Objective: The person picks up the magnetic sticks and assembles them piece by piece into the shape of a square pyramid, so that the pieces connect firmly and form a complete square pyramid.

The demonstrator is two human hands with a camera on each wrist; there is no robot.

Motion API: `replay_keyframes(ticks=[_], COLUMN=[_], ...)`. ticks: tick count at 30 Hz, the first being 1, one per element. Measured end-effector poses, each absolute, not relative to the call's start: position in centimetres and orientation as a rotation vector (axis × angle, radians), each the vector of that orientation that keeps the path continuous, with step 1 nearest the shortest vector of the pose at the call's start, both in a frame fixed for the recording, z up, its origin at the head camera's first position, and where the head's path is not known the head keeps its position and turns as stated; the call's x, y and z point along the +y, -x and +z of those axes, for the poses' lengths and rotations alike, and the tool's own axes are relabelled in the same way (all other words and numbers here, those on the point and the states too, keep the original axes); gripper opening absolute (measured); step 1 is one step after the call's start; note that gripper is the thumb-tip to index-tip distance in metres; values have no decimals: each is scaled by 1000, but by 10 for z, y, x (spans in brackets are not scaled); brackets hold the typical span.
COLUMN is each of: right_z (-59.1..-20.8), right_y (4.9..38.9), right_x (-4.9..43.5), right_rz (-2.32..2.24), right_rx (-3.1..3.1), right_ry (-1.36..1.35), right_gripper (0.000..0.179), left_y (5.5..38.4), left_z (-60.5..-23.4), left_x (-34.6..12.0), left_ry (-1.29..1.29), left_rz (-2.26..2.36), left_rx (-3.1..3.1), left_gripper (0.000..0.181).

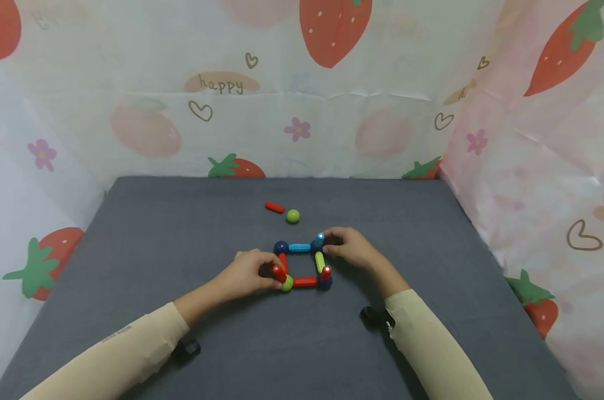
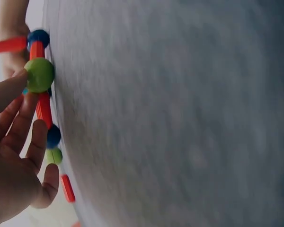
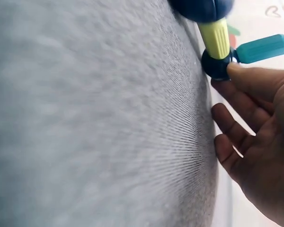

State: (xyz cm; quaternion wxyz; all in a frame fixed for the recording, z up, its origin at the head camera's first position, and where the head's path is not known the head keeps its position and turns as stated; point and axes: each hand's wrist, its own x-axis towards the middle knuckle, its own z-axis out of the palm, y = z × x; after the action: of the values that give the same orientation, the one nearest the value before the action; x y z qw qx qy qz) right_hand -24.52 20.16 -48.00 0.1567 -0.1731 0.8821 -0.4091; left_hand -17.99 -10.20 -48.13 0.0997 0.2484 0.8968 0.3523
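Note:
A square of rods and balls lies on the grey table [image 1: 302,344]. My left hand [image 1: 246,272] is at its front left corner, thumb and forefinger pinching an upright red rod [image 1: 279,273] on a green ball [image 2: 40,74]; in the left wrist view that rod is hidden behind the thumb. At the back right corner my right hand [image 1: 354,248] pinches a dark blue ball [image 3: 216,65] topped by a light blue rod [image 3: 263,48]. Another red rod [image 1: 325,273] stands on the front right dark blue ball [image 1: 324,281]. The back left corner is a dark blue ball [image 1: 281,247].
Behind the square lie a loose red rod [image 1: 274,207] and a loose green ball [image 1: 293,216]. A strawberry-print curtain [image 1: 296,83] closes off the back and sides. Black wrist devices [image 1: 372,318] sit under both sleeves.

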Motion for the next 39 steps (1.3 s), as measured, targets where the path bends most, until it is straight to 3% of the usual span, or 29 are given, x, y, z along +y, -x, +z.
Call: replay_keyframes(ticks=[18, 30, 39], right_z=[-486, -489, -489], right_y=[260, 260, 260], right_x=[199, 203, 202], right_rz=[-1211, -1235, -1229], right_rx=[2476, 2468, 2465], right_ry=[545, 531, 536], right_gripper=[29, 28, 31], left_y=[181, 253, 310], left_z=[-469, -439, -444], left_x=[-89, -109, -112], left_ry=[-756, -624, -600], left_rz=[1027, 1035, 985], left_rx=[2610, 2720, 2807], left_gripper=[23, 30, 36])
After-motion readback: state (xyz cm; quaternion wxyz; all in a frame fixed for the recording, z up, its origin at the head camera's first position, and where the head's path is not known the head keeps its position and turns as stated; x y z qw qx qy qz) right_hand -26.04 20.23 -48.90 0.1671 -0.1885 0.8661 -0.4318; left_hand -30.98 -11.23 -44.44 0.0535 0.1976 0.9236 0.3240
